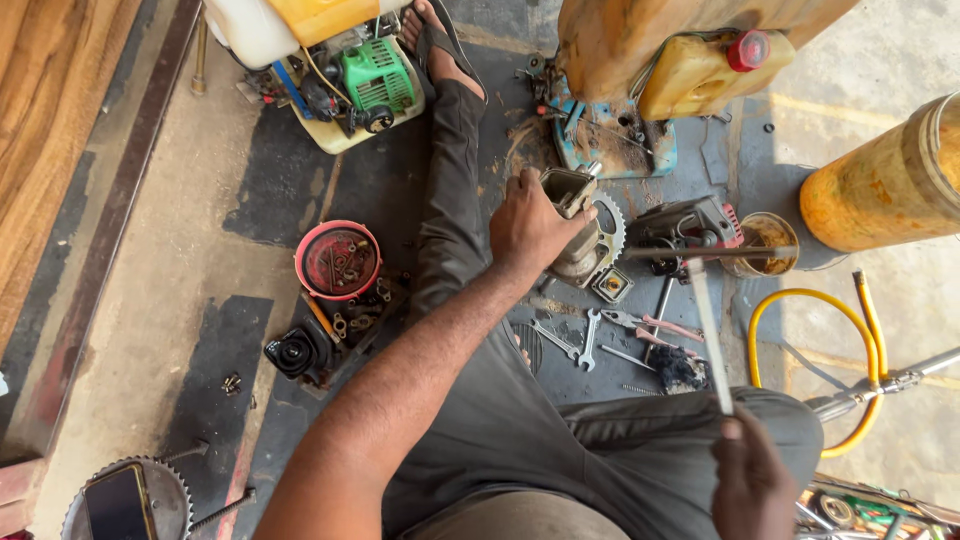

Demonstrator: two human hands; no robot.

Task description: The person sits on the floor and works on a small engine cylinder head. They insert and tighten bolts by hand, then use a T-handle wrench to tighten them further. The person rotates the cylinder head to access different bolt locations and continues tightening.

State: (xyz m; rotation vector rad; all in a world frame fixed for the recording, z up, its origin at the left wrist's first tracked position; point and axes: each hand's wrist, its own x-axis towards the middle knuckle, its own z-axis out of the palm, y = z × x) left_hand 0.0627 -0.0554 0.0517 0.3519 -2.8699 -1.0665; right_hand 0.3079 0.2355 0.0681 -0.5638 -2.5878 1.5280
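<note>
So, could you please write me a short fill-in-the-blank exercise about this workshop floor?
1. The left hand grips a metal engine part resting on the ____.
2. The right hand holds a long thin ____ strip.
3. The round bowl of small parts is ____.
4. The looped hose is ____.

Missing words: floor; metal; red; yellow
</note>
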